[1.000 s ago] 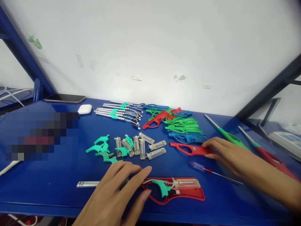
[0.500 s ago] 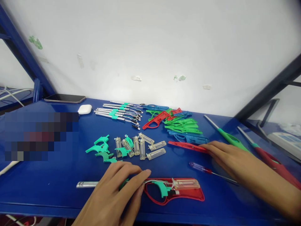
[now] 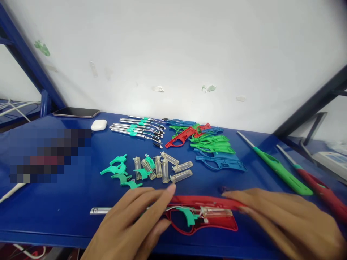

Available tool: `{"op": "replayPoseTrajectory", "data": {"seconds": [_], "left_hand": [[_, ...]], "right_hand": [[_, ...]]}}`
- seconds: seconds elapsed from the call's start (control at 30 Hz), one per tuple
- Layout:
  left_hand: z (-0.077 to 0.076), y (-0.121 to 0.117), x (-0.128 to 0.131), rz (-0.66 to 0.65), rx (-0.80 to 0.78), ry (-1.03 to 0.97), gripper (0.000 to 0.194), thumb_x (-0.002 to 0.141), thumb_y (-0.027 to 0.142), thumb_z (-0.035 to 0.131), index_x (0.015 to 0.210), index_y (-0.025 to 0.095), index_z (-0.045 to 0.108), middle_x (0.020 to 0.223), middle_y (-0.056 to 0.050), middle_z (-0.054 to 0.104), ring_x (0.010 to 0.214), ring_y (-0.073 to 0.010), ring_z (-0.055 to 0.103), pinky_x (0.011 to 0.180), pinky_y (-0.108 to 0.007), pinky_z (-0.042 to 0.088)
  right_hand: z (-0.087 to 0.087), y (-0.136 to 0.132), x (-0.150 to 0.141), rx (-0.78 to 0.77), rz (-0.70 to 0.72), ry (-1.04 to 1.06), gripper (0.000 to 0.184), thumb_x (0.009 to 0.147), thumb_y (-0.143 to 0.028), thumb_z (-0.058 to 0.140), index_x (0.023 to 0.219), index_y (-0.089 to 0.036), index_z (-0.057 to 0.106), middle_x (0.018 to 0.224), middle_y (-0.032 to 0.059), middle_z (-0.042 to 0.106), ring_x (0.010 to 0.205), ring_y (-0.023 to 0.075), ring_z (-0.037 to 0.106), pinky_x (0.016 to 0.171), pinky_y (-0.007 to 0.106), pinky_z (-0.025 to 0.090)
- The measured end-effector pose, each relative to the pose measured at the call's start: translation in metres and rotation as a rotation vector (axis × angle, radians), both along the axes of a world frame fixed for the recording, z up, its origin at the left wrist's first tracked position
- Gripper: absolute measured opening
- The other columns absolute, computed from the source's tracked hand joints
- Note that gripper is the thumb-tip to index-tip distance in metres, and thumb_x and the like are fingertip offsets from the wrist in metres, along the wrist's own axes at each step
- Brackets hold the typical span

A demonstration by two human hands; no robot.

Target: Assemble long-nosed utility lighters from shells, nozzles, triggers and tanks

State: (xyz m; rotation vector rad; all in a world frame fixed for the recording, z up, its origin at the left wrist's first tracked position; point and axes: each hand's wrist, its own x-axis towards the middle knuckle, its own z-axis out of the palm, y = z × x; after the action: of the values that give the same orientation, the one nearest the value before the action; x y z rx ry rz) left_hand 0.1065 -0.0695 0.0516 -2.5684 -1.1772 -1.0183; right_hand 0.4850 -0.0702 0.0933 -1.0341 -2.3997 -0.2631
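Note:
My left hand (image 3: 135,220) lies with fingers stretched over the metal tube (image 3: 101,210) of a part-built red lighter (image 3: 214,224) near the table's front edge. That open red half shell holds a teal trigger (image 3: 188,215) and a clear fuel tank (image 3: 217,211). My right hand (image 3: 282,216) grips a second red shell half (image 3: 200,200) and holds it on edge right over the open one. The screwdriver is almost hidden behind my right hand.
Teal triggers (image 3: 116,169), clear tanks (image 3: 162,168) and metal tubes with wires (image 3: 135,130) lie mid-table. Green, blue and red shells (image 3: 214,148) are piled behind. Finished green (image 3: 279,169) and red (image 3: 320,187) lighters lie at right; a phone (image 3: 76,112) and white case (image 3: 99,125) at back left.
My right hand picked up the red shell half from beside the blue shell and carried it toward me, to just above the open lighter. My left hand stayed put.

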Motion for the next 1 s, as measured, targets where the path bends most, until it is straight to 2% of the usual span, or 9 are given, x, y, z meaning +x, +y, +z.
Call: {"op": "replayPoseTrajectory", "data": {"seconds": [0.07, 0.17, 0.27, 0.37, 0.47, 0.63, 0.8, 1.0], "left_hand": [[0.0, 0.002, -0.003, -0.076, -0.032, -0.06, 0.047, 0.123, 0.024, 0.046, 0.168, 0.035, 0.052, 0.132, 0.003, 0.08, 0.121, -0.011, 0.077, 0.114, -0.018, 0.057], [0.002, 0.008, -0.002, -0.16, -0.111, -0.214, 0.04, 0.124, 0.023, 0.04, 0.155, 0.034, 0.063, 0.114, 0.001, 0.081, 0.1, -0.0094, 0.077, 0.092, -0.014, 0.063], [0.007, 0.013, -0.001, -0.161, -0.114, -0.249, 0.039, 0.123, 0.02, 0.042, 0.15, 0.032, 0.068, 0.113, 0.0, 0.081, 0.097, -0.0107, 0.077, 0.084, -0.016, 0.063], [0.01, 0.012, -0.001, -0.131, -0.128, -0.194, 0.037, 0.122, 0.019, 0.045, 0.148, 0.03, 0.07, 0.115, -0.001, 0.082, 0.096, -0.0104, 0.077, 0.084, -0.016, 0.064], [0.011, 0.011, -0.001, -0.124, -0.109, -0.155, 0.032, 0.12, 0.019, 0.05, 0.142, 0.029, 0.072, 0.118, -0.001, 0.083, 0.101, -0.0114, 0.078, 0.091, -0.017, 0.064], [0.015, 0.014, 0.002, -0.155, -0.017, -0.119, 0.028, 0.12, 0.019, 0.052, 0.135, 0.024, 0.075, 0.115, 0.001, 0.086, 0.104, -0.0131, 0.078, 0.103, -0.021, 0.063], [0.026, 0.017, 0.008, -0.104, 0.034, -0.044, 0.034, 0.12, 0.019, 0.049, 0.115, 0.025, 0.082, 0.103, 0.004, 0.087, 0.095, -0.0145, 0.08, 0.086, -0.023, 0.064], [0.026, 0.017, 0.008, -0.107, -0.009, -0.002, 0.037, 0.12, 0.019, 0.045, 0.116, 0.025, 0.082, 0.107, 0.003, 0.087, 0.099, -0.0159, 0.081, 0.088, -0.029, 0.064]], "right_hand": [[-0.007, -0.008, -0.002, 0.018, 0.028, -0.044, 0.056, 0.113, -0.049, 0.061, 0.167, -0.036, 0.059, 0.132, -0.0007, 0.087, 0.109, 0.0245, 0.088, 0.092, 0.028, 0.072], [-0.01, -0.008, -0.01, 0.015, -0.001, -0.012, 0.049, 0.117, -0.035, 0.055, 0.165, -0.036, 0.06, 0.133, -0.0011, 0.086, 0.109, 0.0186, 0.088, 0.096, 0.022, 0.069], [-0.008, 0.0, -0.023, -0.101, 0.04, 0.03, 0.041, 0.12, -0.046, 0.053, 0.159, -0.04, 0.064, 0.131, -0.0025, 0.085, 0.107, 0.0126, 0.087, 0.096, 0.013, 0.064], [-0.007, 0.004, -0.031, -0.152, 0.059, 0.066, 0.041, 0.12, -0.051, 0.051, 0.158, -0.043, 0.065, 0.128, -0.0048, 0.086, 0.108, 0.0107, 0.086, 0.097, 0.012, 0.063], [-0.011, 0.001, -0.033, -0.101, -0.038, 0.063, 0.04, 0.118, -0.049, 0.056, 0.156, -0.046, 0.069, 0.129, -0.0054, 0.085, 0.113, 0.0136, 0.084, 0.105, 0.019, 0.063], [-0.015, -0.003, -0.04, -0.017, -0.051, 0.126, 0.033, 0.117, -0.048, 0.059, 0.142, -0.039, 0.08, 0.122, -0.0023, 0.088, 0.106, 0.0153, 0.085, 0.096, 0.019, 0.068], [-0.019, -0.001, -0.049, 0.056, -0.032, 0.076, 0.033, 0.119, -0.049, 0.056, 0.134, -0.034, 0.081, 0.119, -0.0048, 0.09, 0.103, 0.0158, 0.087, 0.099, 0.024, 0.069], [-0.021, 0.0, -0.05, 0.075, -0.024, 0.011, 0.032, 0.12, -0.049, 0.055, 0.135, -0.032, 0.078, 0.121, -0.007, 0.089, 0.103, 0.0169, 0.088, 0.096, 0.028, 0.07]]}}
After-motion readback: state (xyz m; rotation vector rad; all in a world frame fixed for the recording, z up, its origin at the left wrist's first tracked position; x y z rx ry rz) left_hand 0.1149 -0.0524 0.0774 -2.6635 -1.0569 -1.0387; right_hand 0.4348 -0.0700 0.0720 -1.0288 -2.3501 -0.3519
